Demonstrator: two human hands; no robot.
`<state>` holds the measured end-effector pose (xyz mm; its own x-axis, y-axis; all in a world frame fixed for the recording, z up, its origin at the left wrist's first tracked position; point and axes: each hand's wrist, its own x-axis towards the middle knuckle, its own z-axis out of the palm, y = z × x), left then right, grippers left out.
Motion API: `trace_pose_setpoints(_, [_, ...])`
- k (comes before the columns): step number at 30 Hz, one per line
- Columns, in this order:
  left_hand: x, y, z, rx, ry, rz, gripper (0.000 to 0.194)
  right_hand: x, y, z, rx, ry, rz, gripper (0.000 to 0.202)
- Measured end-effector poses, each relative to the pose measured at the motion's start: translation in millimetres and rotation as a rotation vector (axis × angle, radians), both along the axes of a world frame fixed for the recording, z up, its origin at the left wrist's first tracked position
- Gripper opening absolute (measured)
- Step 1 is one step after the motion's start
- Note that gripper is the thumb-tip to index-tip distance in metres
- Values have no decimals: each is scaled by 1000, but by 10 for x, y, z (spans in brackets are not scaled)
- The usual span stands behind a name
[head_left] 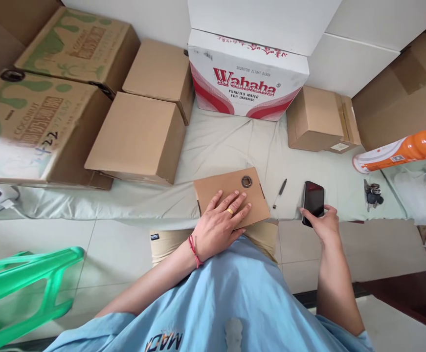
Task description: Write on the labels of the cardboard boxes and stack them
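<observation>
My left hand [222, 224], with a gold ring and a red string bracelet, lies flat with spread fingers on a small cardboard box [213, 188] at the table's front edge. A round dark emblem [247, 181] shows on the box's top, beyond my fingertips. Farther right, my right hand [325, 222] grips the near end of a black phone [313, 198], thumb on its left side and fingers on its right. Between box and phone lies a dark pen [280, 192].
Brown cartons [137, 134] and printed coconut cartons [25, 127] stand at the left. A Wahaha box [247, 80] and a brown carton [317, 117] stand behind. Keys [373, 194] and an orange bottle [403, 149] are right; a green stool [47, 278] is lower left.
</observation>
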<state>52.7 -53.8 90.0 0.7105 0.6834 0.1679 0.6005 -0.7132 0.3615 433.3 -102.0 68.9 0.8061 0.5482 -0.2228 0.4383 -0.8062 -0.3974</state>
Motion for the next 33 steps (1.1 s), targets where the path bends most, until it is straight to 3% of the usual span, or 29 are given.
trace_pose_setpoints(4, [-1,-2,-5,0,2,4,64,-59,-23,21,111,83,-43,95])
trace_pose_setpoints(7, [-2,-4,-3,0,4,-1,63,-319,-66,131,212,79,8,92])
trace_pose_setpoints(9, [-2,-2,4,3,6,-3,62,-633,-112,258,283,39,134,92])
trace_pose_setpoints(13, [10,12,34,8,17,7,61,-1411,-147,488,479,23,555,83])
trace_pose_setpoints(17, [28,16,51,4,-12,19,45,-1923,-70,513,585,36,712,80])
trace_pose_setpoints(21, [30,11,29,14,-34,22,39,-2071,-14,456,612,46,720,81])
trace_pose_setpoints(33, [31,20,15,36,-47,18,34,-2133,-34,462,592,49,679,83])
